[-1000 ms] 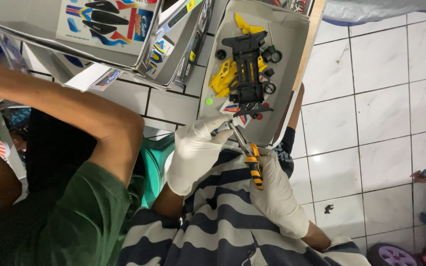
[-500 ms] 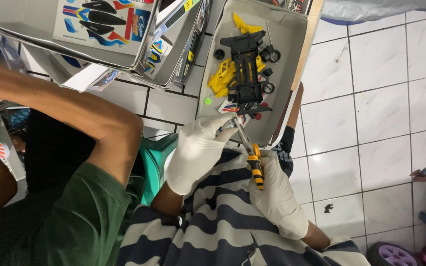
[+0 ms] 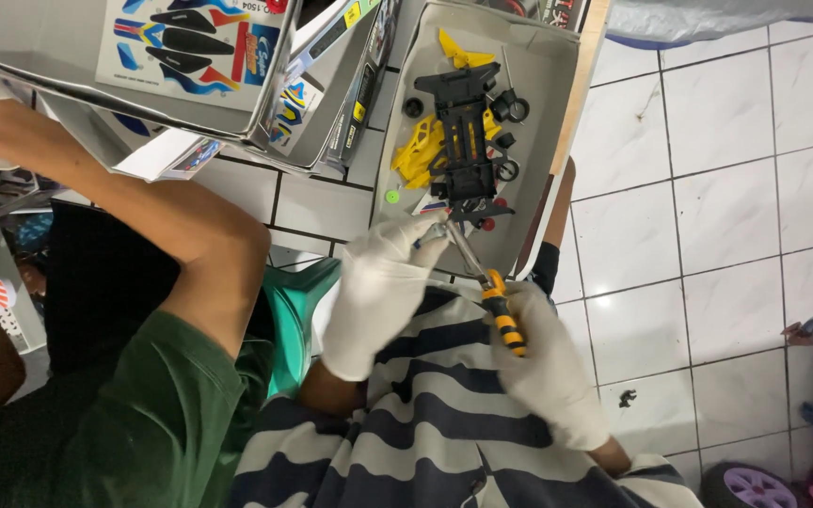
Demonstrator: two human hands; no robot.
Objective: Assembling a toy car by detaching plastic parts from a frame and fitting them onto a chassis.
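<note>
right hand (image 3: 543,372) keeps its grip clamped on the screwdriver (image 3: 486,287), tip now nearer the black chassis (image 3: 468,141) in the grey tray (image 3: 557,113) at upper centre, left hand (image 3: 383,292) pinching the shaft.

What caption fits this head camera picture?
Gloved right hand holds a screwdriver that the left hand steadies, over a grey tray of toy car parts.

Both hands wore white gloves. The left hand (image 3: 380,287) pinched its fingertips together just ahead of the right hand (image 3: 546,372), which was curled in a fist.
</note>
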